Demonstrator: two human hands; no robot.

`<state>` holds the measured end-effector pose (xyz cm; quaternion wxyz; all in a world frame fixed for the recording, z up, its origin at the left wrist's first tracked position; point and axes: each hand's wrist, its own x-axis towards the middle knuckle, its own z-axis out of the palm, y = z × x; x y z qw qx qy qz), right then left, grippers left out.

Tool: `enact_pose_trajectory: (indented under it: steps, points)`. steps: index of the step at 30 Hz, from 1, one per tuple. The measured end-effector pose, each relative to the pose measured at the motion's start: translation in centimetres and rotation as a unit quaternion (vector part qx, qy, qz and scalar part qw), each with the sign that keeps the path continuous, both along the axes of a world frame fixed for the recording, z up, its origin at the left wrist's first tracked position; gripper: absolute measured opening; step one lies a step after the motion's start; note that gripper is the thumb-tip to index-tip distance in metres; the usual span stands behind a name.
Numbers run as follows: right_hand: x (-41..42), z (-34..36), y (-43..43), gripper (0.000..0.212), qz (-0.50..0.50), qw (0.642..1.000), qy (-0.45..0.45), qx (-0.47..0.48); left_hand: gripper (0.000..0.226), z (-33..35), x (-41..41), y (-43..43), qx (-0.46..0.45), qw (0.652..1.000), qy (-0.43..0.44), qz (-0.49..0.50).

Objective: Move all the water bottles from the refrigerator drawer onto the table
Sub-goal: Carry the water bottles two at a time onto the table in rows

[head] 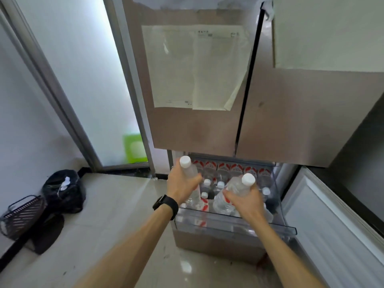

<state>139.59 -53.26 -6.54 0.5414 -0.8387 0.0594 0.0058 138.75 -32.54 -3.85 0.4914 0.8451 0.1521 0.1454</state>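
Water bottles are what I am lifting right now, one in each fist, both held above the open refrigerator drawer (234,222). My left hand (182,187) is wrapping snugly around the upper body of a clear bottle (190,175), its white cap pointing up toward the fridge doors. My right hand (244,201) is closing around the middle of a second bottle (232,191), which is tilting with its cap toward the drawer's right side. Neither set of fingers is spread; both are curled tight on plastic.

I am judging these as full, so fairly heavy for their size, with thin walls that give a little under a squeeze and may be slick if cold moisture is on them. Gripping the body below the shoulder seems safest, since the cap end is narrow and the label band offers more friction.

Inside the drawer, more bottles are standing upright: a row with red-and-white labels (230,169) is lining the back wall, and several white caps (220,185) are showing in the middle and along the right wall. A dark gap near the centre suggests empty slots. The clear front lip is nearest me. No table is showing from where I am looking, so I am expecting to turn away to set these two down, with plenty left to fetch.
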Motion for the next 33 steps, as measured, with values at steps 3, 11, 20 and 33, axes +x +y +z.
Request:
enact_pose_trajectory:
  steps: [3, 11, 20, 33]
  points:
    - [-2.1, 1.5, -0.2, 0.053, 0.038, 0.999, -0.027, 0.012, 0.046, 2.2, -4.1, 0.4, 0.005, 0.999, -0.038, 0.037]
    - [-10.6, 2.8, 4.7, 0.054, 0.258, 0.965, -0.046, -0.022, 0.046, 1.0, -18.7, 4.0, 0.004, 0.991, -0.003, 0.134]
    - [-26.1, -1.6, 17.3, 0.043, 0.471, 0.876, -0.032, -0.102, 0.041, -4.3, -42.4, 10.6, -0.039, 0.948, 0.062, 0.309]
    - [-56.8, -3.3, 34.8, 0.05, 0.677, 0.727, -0.033, -0.114, 0.036, -6.7, -78.5, 19.8, -0.046, 0.828, 0.095, 0.55]
